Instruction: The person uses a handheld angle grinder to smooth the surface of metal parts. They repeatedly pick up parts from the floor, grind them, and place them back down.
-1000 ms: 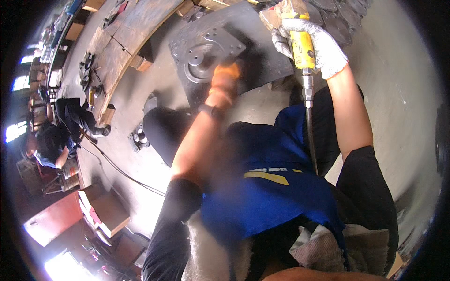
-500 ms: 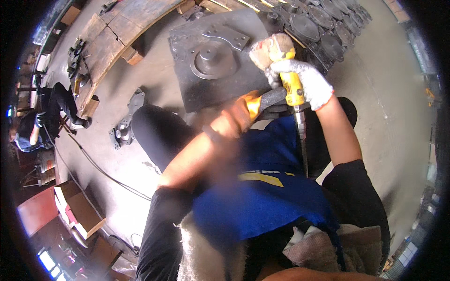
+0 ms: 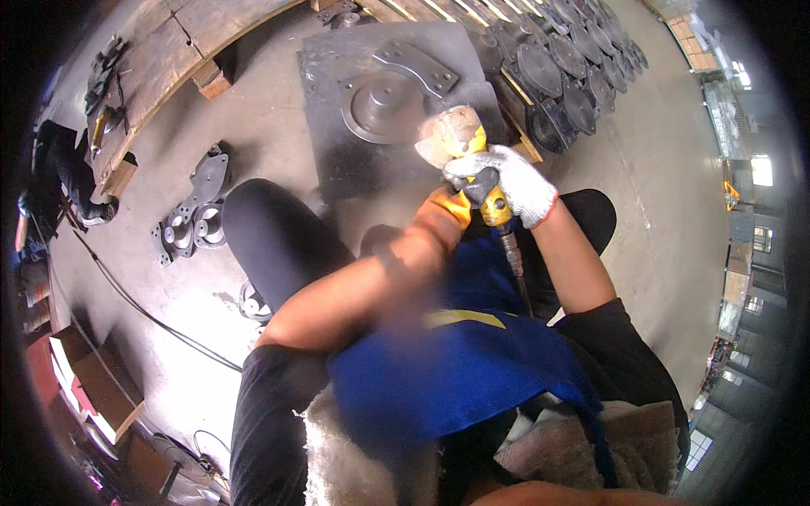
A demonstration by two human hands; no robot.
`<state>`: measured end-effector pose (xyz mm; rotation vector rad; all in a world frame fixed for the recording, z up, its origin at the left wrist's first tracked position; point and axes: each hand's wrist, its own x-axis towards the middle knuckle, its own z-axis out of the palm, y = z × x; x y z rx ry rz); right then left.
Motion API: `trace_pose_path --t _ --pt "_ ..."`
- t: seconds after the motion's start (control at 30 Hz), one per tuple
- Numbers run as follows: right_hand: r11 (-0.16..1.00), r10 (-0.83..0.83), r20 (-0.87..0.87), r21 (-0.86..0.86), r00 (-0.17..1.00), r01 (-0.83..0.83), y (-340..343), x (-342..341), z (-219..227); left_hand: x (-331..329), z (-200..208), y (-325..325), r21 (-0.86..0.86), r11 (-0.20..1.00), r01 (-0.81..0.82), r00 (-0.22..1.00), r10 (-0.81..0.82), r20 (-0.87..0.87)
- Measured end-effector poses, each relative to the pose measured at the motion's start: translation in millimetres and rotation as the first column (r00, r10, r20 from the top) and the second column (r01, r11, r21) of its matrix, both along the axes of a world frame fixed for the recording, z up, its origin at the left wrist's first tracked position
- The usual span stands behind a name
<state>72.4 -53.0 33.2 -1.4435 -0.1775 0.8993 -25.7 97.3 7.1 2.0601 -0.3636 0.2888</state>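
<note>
A yellow air grinder, its head wrapped in dirty pale material, points away from me over the near right part of a dark metal plate. My right hand, in a white knit glove, is closed around the grinder's neck. The left hand, in an orange glove with dark fingers, closes on the grinder's body from the left. A round metal flange with a raised hub lies on the plate, just left of the grinder head. Beyond it rests a flat metal bracket with holes. The grinder's working face is hidden.
Rows of dark cast parts lie on slats at the far right. Several loose castings sit on the floor left of my knee. A wooden bench stands far left, near another person's legs. A hose crosses the floor.
Both hands and the grinder have shifted left and closer to me, bringing its head nearer the flange's right side. My head view has turned slightly.
</note>
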Motion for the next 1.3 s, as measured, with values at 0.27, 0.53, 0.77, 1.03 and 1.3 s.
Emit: trace_pose_path --t 0.27,0.53,0.77,1.03,1.3 --pt "0.996 -0.09 -0.132 -0.019 0.987 0.089 54.8 12.0 8.1 17.8 -37.4 6.0 0.578 0.805 0.134 0.988 -0.064 -0.139" --pt "0.993 0.027 0.077 -0.115 0.997 -0.018 49.8 24.7 6.1 31.1 5.9 11.2 0.455 0.883 0.115 0.949 0.038 -0.313" --pt "0.994 -0.036 -0.077 -0.107 0.996 0.028 63.5 16.4 26.9 27.2 12.9 13.8 0.454 0.882 0.123 0.94 0.044 -0.339" --pt "0.977 0.029 -0.16 -0.202 0.987 -0.062 79.4 -2.6 27.8 -14.2 15.9 27.8 0.585 0.803 0.112 0.984 -0.008 -0.177" --pt "0.988 0.06 0.101 -0.147 0.993 -0.044 50.5 2.3 22.4 14.1 0.4 10.8 0.371 0.922 0.11 0.947 0.016 -0.32"
